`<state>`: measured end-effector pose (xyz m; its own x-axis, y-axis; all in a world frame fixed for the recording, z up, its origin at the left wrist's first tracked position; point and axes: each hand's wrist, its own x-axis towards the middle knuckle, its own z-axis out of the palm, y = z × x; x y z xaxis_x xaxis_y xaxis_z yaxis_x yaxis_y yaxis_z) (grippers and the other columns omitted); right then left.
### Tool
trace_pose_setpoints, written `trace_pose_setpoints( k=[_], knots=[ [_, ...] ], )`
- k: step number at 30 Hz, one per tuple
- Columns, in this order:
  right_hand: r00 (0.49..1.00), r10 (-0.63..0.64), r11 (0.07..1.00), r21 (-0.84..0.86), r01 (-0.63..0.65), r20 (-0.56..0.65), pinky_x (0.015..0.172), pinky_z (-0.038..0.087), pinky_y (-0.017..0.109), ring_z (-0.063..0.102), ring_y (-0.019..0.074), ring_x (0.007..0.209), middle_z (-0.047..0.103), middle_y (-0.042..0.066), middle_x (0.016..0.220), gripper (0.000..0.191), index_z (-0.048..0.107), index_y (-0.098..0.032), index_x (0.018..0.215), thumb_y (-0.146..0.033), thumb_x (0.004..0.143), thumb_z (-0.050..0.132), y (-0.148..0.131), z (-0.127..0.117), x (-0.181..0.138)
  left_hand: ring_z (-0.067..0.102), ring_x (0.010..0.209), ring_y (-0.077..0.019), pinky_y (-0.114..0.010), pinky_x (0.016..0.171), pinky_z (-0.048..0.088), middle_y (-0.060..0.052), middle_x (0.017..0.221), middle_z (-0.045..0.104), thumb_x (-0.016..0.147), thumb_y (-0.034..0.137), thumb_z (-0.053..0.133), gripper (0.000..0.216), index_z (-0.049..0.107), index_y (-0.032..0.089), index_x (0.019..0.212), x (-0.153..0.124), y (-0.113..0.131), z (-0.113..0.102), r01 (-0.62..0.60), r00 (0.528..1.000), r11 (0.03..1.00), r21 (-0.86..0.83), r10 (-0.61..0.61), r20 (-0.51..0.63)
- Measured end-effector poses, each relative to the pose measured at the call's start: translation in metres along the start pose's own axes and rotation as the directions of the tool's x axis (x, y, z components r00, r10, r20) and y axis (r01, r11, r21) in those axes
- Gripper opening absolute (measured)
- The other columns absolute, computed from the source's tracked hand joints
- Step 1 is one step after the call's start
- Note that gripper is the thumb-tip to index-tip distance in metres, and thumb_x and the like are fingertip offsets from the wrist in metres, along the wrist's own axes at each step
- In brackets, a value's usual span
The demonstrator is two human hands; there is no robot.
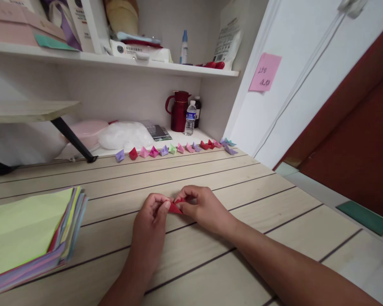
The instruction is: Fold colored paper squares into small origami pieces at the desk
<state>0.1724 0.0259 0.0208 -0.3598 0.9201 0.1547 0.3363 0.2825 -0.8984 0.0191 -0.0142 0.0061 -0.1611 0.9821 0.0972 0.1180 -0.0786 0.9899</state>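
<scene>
The left hand (151, 216) is pinching a small folded piece of red paper (174, 208) between thumb and fingers, its grip closed down to the paper's thickness. The right hand (206, 208) is pinching the same piece from the other side, thumb and fingertips nearly meeting. The red paper is sitting between the hands, over the middle of the table (185, 267), well in from the back edge and the right edge. Fingers are covering much of it, so how its creases are lying cannot be told.

With both grips pulling on so small a piece, the likeliest trouble is a tear, most of all if the hands are drawing apart along a fold. Pressing unevenly could be crushing a corner or setting a skewed crease, and the covering fingers would be hiding the slip.

Along the back edge, reaching to the back right corner, small folded paper pieces (153, 151) are standing close together; being light, they could be toppling if a sleeve or hand brushes them. Toward the table's left side, a stack of coloured paper (25, 229) is lying with uneven sides, so a knock could be sliding sheets loose.
</scene>
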Motion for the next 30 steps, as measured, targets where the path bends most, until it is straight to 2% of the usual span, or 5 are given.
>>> trace_pose_setpoints(
  k=[5, 14, 20, 24, 30],
  knots=[
    [1.000, -0.029, 1.000, 0.007, 0.029, -0.010, 0.062, 0.041, 0.023, 0.054, 0.0128, 0.066, 0.065, -0.002, 0.071, 0.008, 0.066, -0.018, 0.075, -0.014, 0.077, 0.060, -0.004, 0.001, -0.003, 0.065, 0.083, -0.0203, -0.034, 0.078, 0.046, -0.001, 0.087, 0.071, 0.086, 0.040, 0.054, 0.016, 0.054, 0.024, 0.085, -0.002, 0.001, 0.000, 0.001, 0.999, 1.000, 0.029, 0.000, -0.033],
    [0.990, 0.130, 0.979, 0.151, -0.137, 0.054, 0.052, 0.033, 0.021, 0.044, 0.0096, 0.056, 0.055, -0.004, 0.062, 0.004, 0.063, -0.017, 0.072, -0.015, 0.070, 0.061, -0.003, -0.001, -0.001, 0.064, 0.070, -0.0181, -0.030, 0.067, 0.046, 0.001, 0.072, 0.069, 0.078, 0.038, 0.063, 0.016, 0.059, 0.023, 0.082, 0.001, 0.002, 0.001, 0.034, 0.999, 0.999, 0.040, -0.033, -0.032],
    [0.984, 0.154, 0.972, 0.166, -0.166, 0.086, 0.049, 0.031, 0.022, 0.042, 0.0096, 0.052, 0.052, -0.005, 0.057, 0.001, 0.062, -0.018, 0.070, -0.018, 0.069, 0.060, 0.000, -0.001, -0.002, 0.060, 0.069, -0.0148, -0.028, 0.067, 0.045, 0.004, 0.074, 0.063, 0.082, 0.036, 0.060, 0.038, 0.055, 0.025, 0.118, 0.001, 0.001, 0.000, -0.023, 0.996, 0.999, 0.034, 0.019, 0.091],
    [0.988, 0.140, 0.975, 0.165, -0.150, 0.072, 0.050, 0.032, 0.021, 0.042, 0.0093, 0.054, 0.052, -0.005, 0.058, 0.002, 0.061, -0.018, 0.068, -0.016, 0.067, 0.062, 0.002, -0.002, 0.000, 0.064, 0.083, -0.0178, -0.032, 0.078, 0.049, -0.002, 0.090, 0.069, 0.079, 0.037, 0.063, 0.026, 0.063, 0.024, 0.102, 0.003, -0.001, 0.001, -0.029, 0.985, 0.998, 0.052, 0.020, 0.174],
    [0.986, 0.137, 0.971, 0.185, -0.153, 0.097, 0.048, 0.031, 0.021, 0.042, 0.0087, 0.050, 0.052, -0.006, 0.055, 0.002, 0.062, -0.017, 0.069, -0.016, 0.068, 0.061, 0.005, -0.005, 0.003, 0.064, 0.081, -0.0187, -0.034, 0.079, 0.051, -0.003, 0.086, 0.069, 0.073, 0.032, 0.068, 0.024, 0.065, 0.023, 0.096, 0.008, -0.005, -0.003, -0.015, 0.985, 0.998, 0.058, 0.005, 0.172]
  ],
)
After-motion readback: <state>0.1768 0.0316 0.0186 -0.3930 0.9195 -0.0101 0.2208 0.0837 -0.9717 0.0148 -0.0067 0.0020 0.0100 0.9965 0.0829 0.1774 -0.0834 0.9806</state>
